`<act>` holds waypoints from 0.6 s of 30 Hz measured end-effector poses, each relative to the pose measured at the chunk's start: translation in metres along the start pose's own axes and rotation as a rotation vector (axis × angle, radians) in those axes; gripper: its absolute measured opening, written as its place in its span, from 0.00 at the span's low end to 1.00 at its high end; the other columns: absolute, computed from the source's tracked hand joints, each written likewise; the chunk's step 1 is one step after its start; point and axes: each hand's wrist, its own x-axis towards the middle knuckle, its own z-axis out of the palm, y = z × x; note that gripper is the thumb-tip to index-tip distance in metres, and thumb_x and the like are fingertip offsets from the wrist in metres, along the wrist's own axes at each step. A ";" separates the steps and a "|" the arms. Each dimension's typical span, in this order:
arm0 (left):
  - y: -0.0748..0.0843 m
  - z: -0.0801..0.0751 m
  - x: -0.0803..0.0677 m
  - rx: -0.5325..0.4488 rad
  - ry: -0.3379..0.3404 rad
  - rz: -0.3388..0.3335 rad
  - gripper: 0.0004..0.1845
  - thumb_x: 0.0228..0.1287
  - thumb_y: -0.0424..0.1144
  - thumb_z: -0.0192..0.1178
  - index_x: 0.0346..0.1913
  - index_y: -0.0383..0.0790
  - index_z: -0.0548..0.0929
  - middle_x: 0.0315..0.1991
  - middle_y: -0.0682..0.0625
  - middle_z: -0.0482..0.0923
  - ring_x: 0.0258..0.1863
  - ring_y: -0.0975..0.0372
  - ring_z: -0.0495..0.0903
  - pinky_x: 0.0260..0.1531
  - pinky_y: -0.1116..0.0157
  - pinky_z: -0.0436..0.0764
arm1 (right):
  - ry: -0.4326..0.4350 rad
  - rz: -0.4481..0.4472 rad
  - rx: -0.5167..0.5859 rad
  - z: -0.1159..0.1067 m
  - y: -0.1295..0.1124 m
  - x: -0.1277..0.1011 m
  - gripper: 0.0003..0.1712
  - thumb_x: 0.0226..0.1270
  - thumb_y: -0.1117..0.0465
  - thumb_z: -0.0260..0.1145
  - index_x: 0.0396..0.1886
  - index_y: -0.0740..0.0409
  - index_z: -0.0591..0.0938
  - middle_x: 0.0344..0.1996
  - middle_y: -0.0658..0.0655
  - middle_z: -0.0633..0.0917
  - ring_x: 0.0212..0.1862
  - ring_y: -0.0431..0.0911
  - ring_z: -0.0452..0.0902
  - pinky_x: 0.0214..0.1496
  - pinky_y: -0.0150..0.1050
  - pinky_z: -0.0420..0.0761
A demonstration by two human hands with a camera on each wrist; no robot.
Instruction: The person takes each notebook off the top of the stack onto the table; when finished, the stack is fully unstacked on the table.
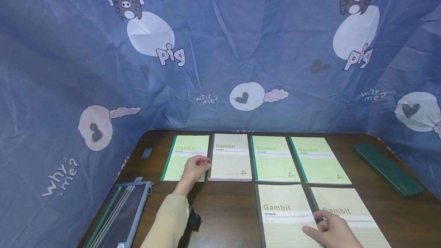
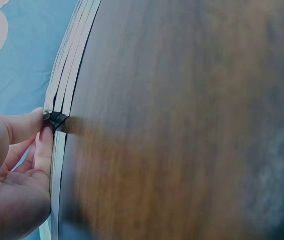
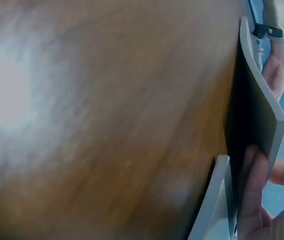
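Six "Gambit" notebooks lie on the dark wooden table (image 1: 224, 209): four in a back row, two in front. My left hand (image 1: 197, 165) is at the right edge of the far-left green notebook (image 1: 182, 158), beside a cream notebook (image 1: 230, 158). In the left wrist view its thumb (image 2: 24, 125) and forefinger pinch the notebook edge (image 2: 57, 107). My right hand (image 1: 329, 229) is at the seam between the two front cream notebooks (image 1: 280, 211) (image 1: 351, 211). In the right wrist view its fingers (image 3: 254, 185) sit under a notebook edge (image 3: 261, 100) that curves up off the table.
A clear pencil case (image 1: 120, 213) lies at the front left corner and a small grey eraser (image 1: 146, 153) behind it. A long dark green box (image 1: 387, 169) lies at the right edge. Blue printed cloth (image 1: 220, 49) walls the table on three sides.
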 end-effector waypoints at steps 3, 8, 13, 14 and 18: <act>0.001 0.000 0.000 0.005 -0.004 0.008 0.12 0.66 0.32 0.63 0.51 0.33 0.84 0.41 0.45 0.82 0.44 0.55 0.80 0.49 0.57 0.78 | 0.020 -0.040 -0.064 0.001 -0.001 0.000 0.42 0.52 0.51 0.79 0.56 0.77 0.74 0.18 0.52 0.77 0.23 0.45 0.72 0.30 0.40 0.72; 0.001 0.001 0.000 -0.007 0.000 0.024 0.12 0.65 0.31 0.63 0.50 0.32 0.84 0.40 0.45 0.82 0.43 0.55 0.79 0.48 0.57 0.78 | 0.032 -0.098 -0.178 0.001 -0.004 -0.001 0.43 0.52 0.50 0.79 0.59 0.75 0.75 0.16 0.51 0.74 0.20 0.45 0.68 0.29 0.39 0.69; 0.000 0.001 0.001 -0.014 0.003 0.016 0.11 0.65 0.30 0.64 0.49 0.32 0.84 0.40 0.45 0.82 0.42 0.55 0.79 0.47 0.57 0.78 | -0.012 -0.109 -0.273 0.000 -0.006 -0.003 0.42 0.55 0.49 0.77 0.58 0.76 0.74 0.16 0.51 0.74 0.21 0.45 0.69 0.29 0.40 0.69; -0.001 0.001 0.001 -0.013 0.002 0.014 0.11 0.65 0.30 0.64 0.49 0.32 0.84 0.40 0.45 0.82 0.42 0.55 0.79 0.48 0.57 0.78 | -0.021 -0.109 -0.284 0.000 -0.006 -0.003 0.42 0.56 0.48 0.77 0.58 0.76 0.74 0.16 0.51 0.74 0.21 0.45 0.69 0.29 0.40 0.69; 0.000 0.001 0.000 -0.007 -0.001 0.013 0.12 0.65 0.30 0.64 0.50 0.32 0.84 0.40 0.45 0.82 0.43 0.55 0.79 0.48 0.57 0.78 | -0.029 -0.119 -0.312 0.000 -0.006 -0.004 0.41 0.57 0.49 0.76 0.57 0.77 0.74 0.16 0.51 0.75 0.21 0.44 0.70 0.29 0.41 0.70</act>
